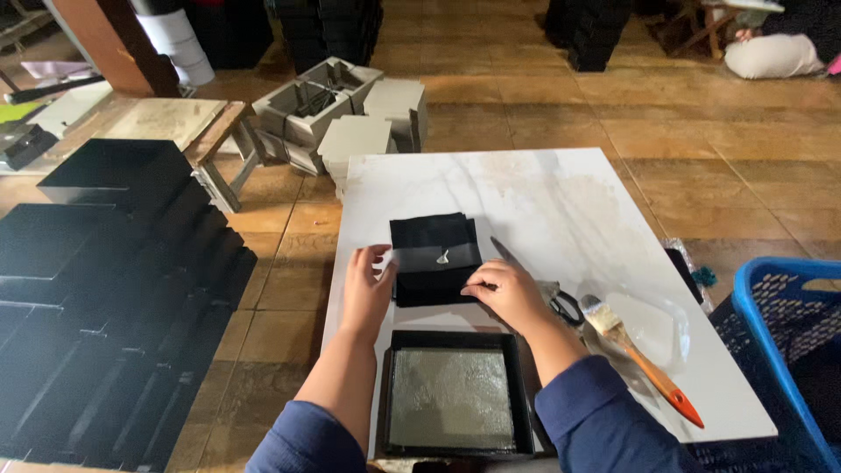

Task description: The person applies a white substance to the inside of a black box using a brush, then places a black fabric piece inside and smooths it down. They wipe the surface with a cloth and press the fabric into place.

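Observation:
A stack of black fabric or paper squares (pixel 435 254) lies in the middle of a white marble-look board (pixel 543 201). My left hand (pixel 366 285) rests against the stack's left edge, fingers spread. At the stack's lower right corner, my right hand (pixel 508 292) pinches the top sheet. A small silvery bit sits on the top sheet. Just in front of the stack, a shallow black square tray (pixel 455 398) with a grey lining lies between my forearms.
A paintbrush (pixel 638 357) with an orange handle lies on clear plastic at the right, scissors (pixel 565 307) beside my right hand. A blue basket (pixel 788 350) stands far right. Black boxes (pixel 96 289) cover the floor left; grey boxes (pixel 342 109) behind. A person sits far back right.

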